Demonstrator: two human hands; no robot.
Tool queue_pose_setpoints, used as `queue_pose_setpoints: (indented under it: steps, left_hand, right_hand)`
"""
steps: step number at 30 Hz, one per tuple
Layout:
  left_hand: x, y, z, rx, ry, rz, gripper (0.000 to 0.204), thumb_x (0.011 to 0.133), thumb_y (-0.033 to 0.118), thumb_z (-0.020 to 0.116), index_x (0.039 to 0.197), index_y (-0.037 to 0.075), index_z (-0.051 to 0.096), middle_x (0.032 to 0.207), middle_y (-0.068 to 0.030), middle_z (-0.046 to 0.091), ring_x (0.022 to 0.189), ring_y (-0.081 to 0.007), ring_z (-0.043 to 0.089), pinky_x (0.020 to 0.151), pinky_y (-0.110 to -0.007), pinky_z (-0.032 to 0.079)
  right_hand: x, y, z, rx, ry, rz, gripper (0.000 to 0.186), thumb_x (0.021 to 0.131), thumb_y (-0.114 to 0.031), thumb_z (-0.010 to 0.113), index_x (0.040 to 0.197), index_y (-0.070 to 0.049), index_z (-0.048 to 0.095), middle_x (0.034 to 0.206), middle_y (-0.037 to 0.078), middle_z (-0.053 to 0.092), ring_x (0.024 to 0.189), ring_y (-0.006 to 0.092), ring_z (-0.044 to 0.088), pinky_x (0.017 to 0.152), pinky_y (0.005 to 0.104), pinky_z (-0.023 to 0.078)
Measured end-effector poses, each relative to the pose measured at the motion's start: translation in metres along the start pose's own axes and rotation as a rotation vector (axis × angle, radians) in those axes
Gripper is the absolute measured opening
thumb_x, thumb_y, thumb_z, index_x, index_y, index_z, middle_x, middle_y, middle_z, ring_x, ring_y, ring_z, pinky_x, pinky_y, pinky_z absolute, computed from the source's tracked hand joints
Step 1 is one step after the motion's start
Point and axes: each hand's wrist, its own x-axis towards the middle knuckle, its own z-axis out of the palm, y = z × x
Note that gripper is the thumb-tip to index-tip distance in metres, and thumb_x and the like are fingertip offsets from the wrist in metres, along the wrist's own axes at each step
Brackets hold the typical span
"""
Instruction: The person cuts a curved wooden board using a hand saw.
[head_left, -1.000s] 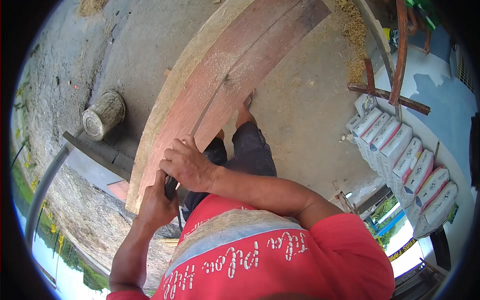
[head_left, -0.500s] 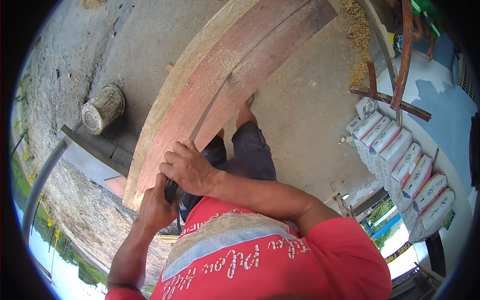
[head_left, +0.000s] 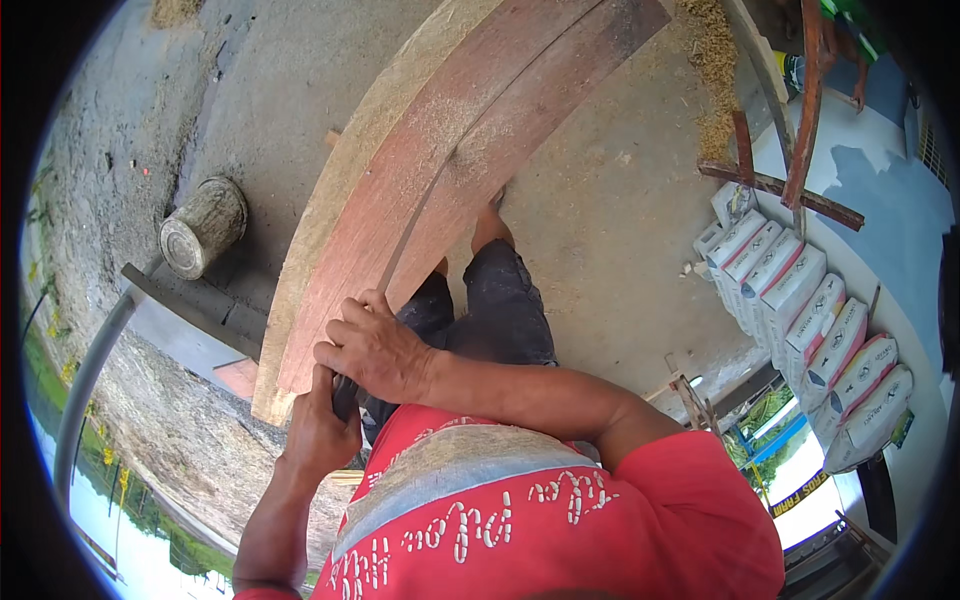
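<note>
A long reddish plank (head_left: 345, 265) stretches in front of me, with a dark cut line along it and sawdust on its face. In that line lies the narrow dark blade of a handsaw (head_left: 408, 235), seen almost edge-on. My left hand (head_left: 322, 425) is closed around the saw's dark handle at the plank's near end. Just beyond it, my right hand (head_left: 375, 348) curls its fingers over the near part of the saw, and my right forearm crosses in front of my red shirt. The blade's lower part is hidden by the wood.
A paler curved board (head_left: 330, 190) lies along the plank's left side. A dirty bucket (head_left: 203, 228) is tipped over on the ground to the left. Several stacked sacks (head_left: 815, 315) line the right, near crossed wooden pieces (head_left: 785, 188). Another person (head_left: 850, 50) is at the upper right.
Both hands and the saw handle sit slightly nearer to me than before. The whole view has shifted a little; the grip looks the same.
</note>
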Motion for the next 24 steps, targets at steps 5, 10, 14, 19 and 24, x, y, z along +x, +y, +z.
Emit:
queue_pose_setpoints:
  steps: [5,10,14,19,24]
  left_hand:
    - [0.186,0.006,0.020,0.102,0.128,0.275,0.059,0.080,-0.001,0.055,0.137,0.005,0.039,0.084,-0.0353,0.065,0.083,-0.0555,0.063,0.074,-0.059,0.050]
    - [0.232,0.033,0.050,0.068,0.160,0.319,0.062,0.082,0.005,0.061,0.141,0.002,0.042,0.100,-0.0334,0.068,0.092,-0.0532,0.065,0.081,-0.056,0.051]
    - [0.222,0.008,0.062,-0.037,0.127,0.254,0.060,0.082,0.010,0.069,0.139,0.001,0.049,0.118,-0.0279,0.066,0.105,-0.0438,0.067,0.090,-0.044,0.052]
    - [0.218,-0.014,0.061,-0.140,0.252,0.491,0.065,0.085,0.008,0.068,0.146,0.000,0.045,0.121,-0.0311,0.065,0.113,-0.0447,0.064,0.095,-0.046,0.051]
    - [0.104,0.000,0.029,-0.031,0.152,0.259,0.067,0.084,0.007,0.071,0.146,-0.002,0.045,0.109,-0.0277,0.071,0.099,-0.0413,0.072,0.084,-0.043,0.056]
  right_hand:
    - [0.043,0.140,-0.036,-0.137,0.032,0.050,0.028,0.072,-0.010,0.074,0.096,-0.019,0.063,0.096,0.000,0.063,0.097,0.0255,0.058,0.094,0.0448,0.036]
    - [0.034,0.210,-0.067,-0.386,-0.018,0.117,0.033,0.069,-0.011,0.077,0.097,-0.021,0.063,0.100,-0.002,0.065,0.102,0.0269,0.057,0.095,0.0462,0.034]
    - [0.024,0.203,-0.053,-0.467,0.009,0.129,0.028,0.071,-0.015,0.077,0.096,-0.020,0.063,0.099,-0.001,0.063,0.104,0.0266,0.056,0.099,0.0475,0.032]
    - [0.041,0.184,-0.059,-0.559,-0.165,0.190,0.036,0.069,-0.027,0.082,0.103,-0.020,0.071,0.108,0.001,0.067,0.116,0.0257,0.057,0.105,0.0505,0.033]
    - [0.014,0.102,-0.043,-0.244,0.052,-0.018,0.029,0.064,-0.025,0.082,0.087,-0.015,0.068,0.088,0.002,0.063,0.098,0.0264,0.060,0.097,0.0480,0.039]
